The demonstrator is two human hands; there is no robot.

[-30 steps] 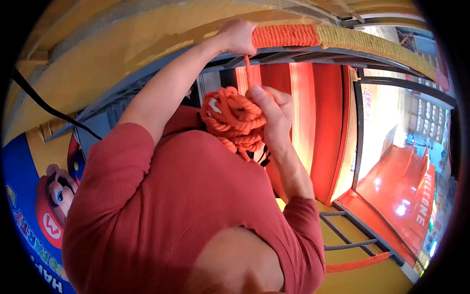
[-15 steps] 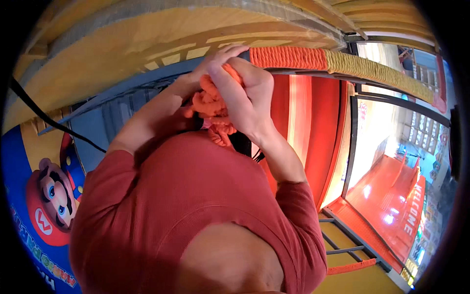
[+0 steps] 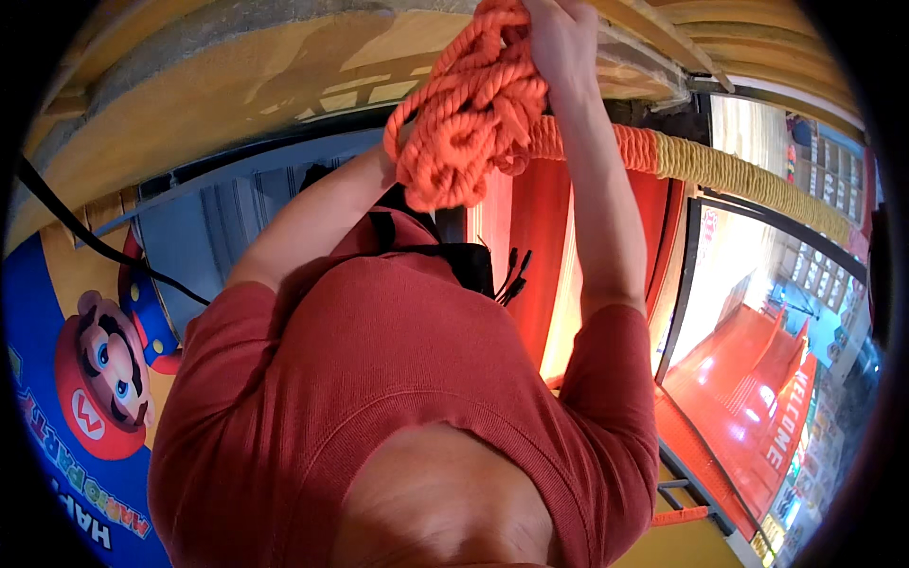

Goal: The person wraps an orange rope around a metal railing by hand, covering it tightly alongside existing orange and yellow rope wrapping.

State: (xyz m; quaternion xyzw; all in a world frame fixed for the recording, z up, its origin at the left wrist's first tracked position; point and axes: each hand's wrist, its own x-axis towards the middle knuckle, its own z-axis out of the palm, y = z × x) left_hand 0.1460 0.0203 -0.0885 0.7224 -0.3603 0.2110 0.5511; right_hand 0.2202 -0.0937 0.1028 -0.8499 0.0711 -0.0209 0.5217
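Note:
A thick bundle of orange rope (image 3: 469, 114) is held up high in front of a horizontal pole. My right hand (image 3: 561, 43) grips the top of the bundle, arm stretched upward. My left forearm (image 3: 322, 218) reaches up to the bundle's lower left side, where the hand is hidden behind the coils. The pole (image 3: 757, 180) runs to the right. Next to the bundle it is wrapped in orange rope (image 3: 639, 150), and further along in yellow rope. My red shirt (image 3: 398, 398) fills the lower middle of the view.
A black strap and clip (image 3: 473, 260) hang at my chest. A black cable (image 3: 85, 241) crosses the left side over a blue cartoon poster (image 3: 85, 398). Red panels (image 3: 530, 246) and a red ramp (image 3: 757, 379) lie to the right, under a yellow beam (image 3: 237, 85).
Both hands have risen with the rope bundle, from chest height to up against the pole. The right arm is now almost straight.

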